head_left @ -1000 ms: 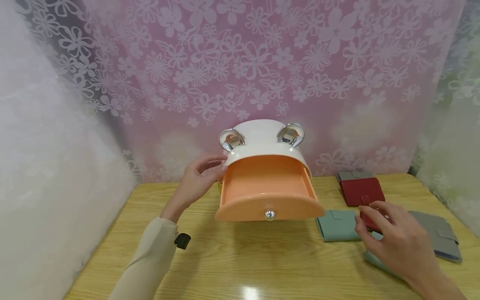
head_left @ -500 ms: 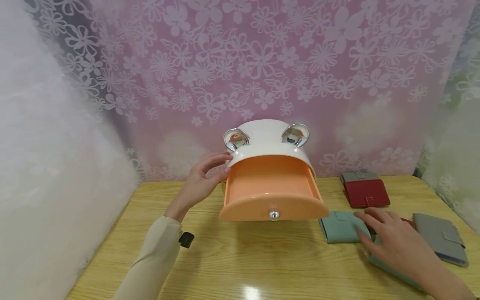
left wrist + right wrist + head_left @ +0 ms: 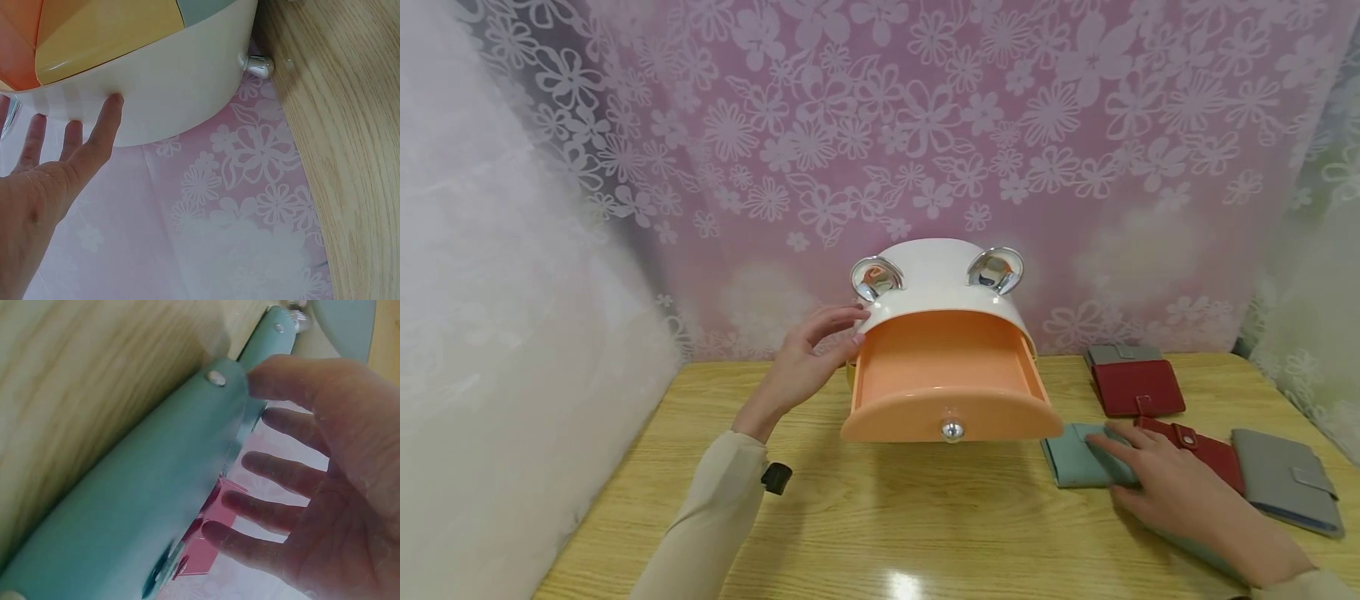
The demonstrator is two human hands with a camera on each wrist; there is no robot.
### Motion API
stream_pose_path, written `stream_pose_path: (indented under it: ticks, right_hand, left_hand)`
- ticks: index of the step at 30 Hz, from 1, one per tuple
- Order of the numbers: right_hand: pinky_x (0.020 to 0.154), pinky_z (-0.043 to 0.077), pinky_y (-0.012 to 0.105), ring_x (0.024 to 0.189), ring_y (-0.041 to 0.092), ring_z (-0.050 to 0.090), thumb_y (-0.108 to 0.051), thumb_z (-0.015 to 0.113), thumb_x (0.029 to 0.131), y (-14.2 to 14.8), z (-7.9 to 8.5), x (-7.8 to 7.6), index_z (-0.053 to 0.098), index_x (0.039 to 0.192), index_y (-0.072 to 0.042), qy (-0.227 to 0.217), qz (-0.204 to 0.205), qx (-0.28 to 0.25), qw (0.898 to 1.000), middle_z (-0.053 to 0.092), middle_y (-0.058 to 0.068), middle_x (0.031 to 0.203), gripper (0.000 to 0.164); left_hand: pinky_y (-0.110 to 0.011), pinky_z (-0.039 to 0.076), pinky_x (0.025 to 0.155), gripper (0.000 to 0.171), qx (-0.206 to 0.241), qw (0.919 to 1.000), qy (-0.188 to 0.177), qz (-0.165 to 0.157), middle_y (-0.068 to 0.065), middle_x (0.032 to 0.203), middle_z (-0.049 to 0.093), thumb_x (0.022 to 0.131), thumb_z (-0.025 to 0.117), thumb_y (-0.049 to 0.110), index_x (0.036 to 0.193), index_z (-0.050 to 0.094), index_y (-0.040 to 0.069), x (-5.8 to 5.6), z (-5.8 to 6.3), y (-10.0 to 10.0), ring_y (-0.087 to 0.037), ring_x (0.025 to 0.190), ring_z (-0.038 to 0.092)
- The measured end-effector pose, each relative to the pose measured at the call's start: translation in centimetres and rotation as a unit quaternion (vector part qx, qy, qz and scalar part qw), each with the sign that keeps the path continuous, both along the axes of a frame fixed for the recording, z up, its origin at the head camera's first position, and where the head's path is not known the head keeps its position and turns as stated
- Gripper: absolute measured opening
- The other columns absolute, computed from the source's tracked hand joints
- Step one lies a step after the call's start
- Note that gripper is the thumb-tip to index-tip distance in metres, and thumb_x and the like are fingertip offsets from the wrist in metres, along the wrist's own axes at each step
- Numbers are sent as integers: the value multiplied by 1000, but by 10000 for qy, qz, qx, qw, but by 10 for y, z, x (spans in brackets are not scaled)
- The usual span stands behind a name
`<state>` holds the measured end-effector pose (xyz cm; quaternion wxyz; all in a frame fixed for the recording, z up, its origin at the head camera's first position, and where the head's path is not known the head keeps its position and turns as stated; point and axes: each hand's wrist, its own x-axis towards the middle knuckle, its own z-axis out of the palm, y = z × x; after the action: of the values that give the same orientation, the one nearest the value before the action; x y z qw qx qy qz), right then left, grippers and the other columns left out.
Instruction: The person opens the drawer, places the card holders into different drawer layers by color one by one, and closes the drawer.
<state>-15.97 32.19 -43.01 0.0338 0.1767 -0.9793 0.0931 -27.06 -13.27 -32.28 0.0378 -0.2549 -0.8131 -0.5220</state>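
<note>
A white frog-shaped drawer box with silvery eyes stands at the back, its orange drawer pulled out. My left hand rests against the box's left side, fingers extended; the left wrist view shows fingertips at its white wall. On the right, my right hand reaches over two teal wallets with loosely spread fingers. Its fingertips are over the farther teal wallet; whether they touch it I cannot tell. In the right wrist view, the thumb is at the end of the nearer teal wallet, largely hidden in the head view.
Beside my right hand lies a red wallet with a snap, and a grey wallet is right of it. Farther back, another red wallet overlaps a second grey one. A patterned pink curtain hangs behind the table.
My right hand has moved left from over the snap-fastened red wallet towards the farther teal wallet, uncovering more of the red one. My left hand stays at the box. The view has shifted slightly.
</note>
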Motion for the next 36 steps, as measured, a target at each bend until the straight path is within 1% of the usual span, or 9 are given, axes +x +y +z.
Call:
stream_pose_path:
  ticks: [4,7,10,12,17,23,30,32,36]
  right_hand:
    - [59,46,32,108,43,67,-12,80,79,1,1,-6,60,140,-8,-382,-5,29,9993,57,28,139,64]
    - [53,37,26,86,22,69,-12,79,81,1,2,-10,58,142,-7,-652,-51,47,9978,58,26,139,65]
    - [50,32,25,64,5,55,-14,78,82,-1,3,-12,58,142,-6,-795,-70,30,9968,58,26,139,64]
    - [49,29,25,55,2,44,-15,78,81,-2,3,-11,59,140,-5,-742,-41,7,9972,60,26,137,63]
    - [51,28,25,55,2,40,-17,79,79,-3,4,-10,65,132,-6,-482,55,69,9988,65,22,129,57]
    - [60,39,25,77,8,60,-20,79,80,-2,6,-7,70,126,-9,-228,143,111,9996,69,14,124,48]
    - [58,36,22,71,1,52,-17,77,84,-3,7,-4,70,125,-7,358,275,28,9990,72,7,114,43]
    - [58,38,21,72,-1,53,-15,79,83,-2,6,-3,70,125,-6,601,294,39,9977,73,5,109,44]
    - [55,37,19,66,-7,42,-8,83,78,0,2,-4,69,121,-4,1133,490,-260,9920,71,4,101,46]
  left_hand:
    - [-55,40,115,32,22,10000,-40,-11,8,146,54,100,67,32,132,66,28,0,0,1,-25,141,51]
    - [-54,43,114,32,28,10000,-66,5,8,147,53,100,67,32,132,66,29,1,1,1,-25,141,51]
    - [-52,45,112,32,32,10000,-87,18,8,149,51,100,66,32,131,66,29,1,1,0,-24,141,51]
    - [-52,46,111,32,40,9999,-105,18,8,150,50,100,66,32,132,66,29,2,1,0,-24,142,50]
    - [-49,50,108,33,80,9998,-172,-18,8,151,49,100,66,32,132,66,29,2,2,0,-24,142,49]
    - [-48,51,107,32,79,9998,-182,-4,10,150,50,100,66,33,131,66,31,1,0,-1,-22,142,49]
    - [-45,55,102,32,175,9996,-228,-56,9,150,50,100,66,32,131,66,29,1,-1,0,-21,142,49]
    - [-43,56,99,32,196,9995,-245,-64,9,149,50,100,67,32,131,66,29,1,0,0,-20,142,50]
    - [-42,57,98,32,212,9994,-265,-66,10,150,50,100,66,32,131,66,30,2,0,1,-20,142,50]
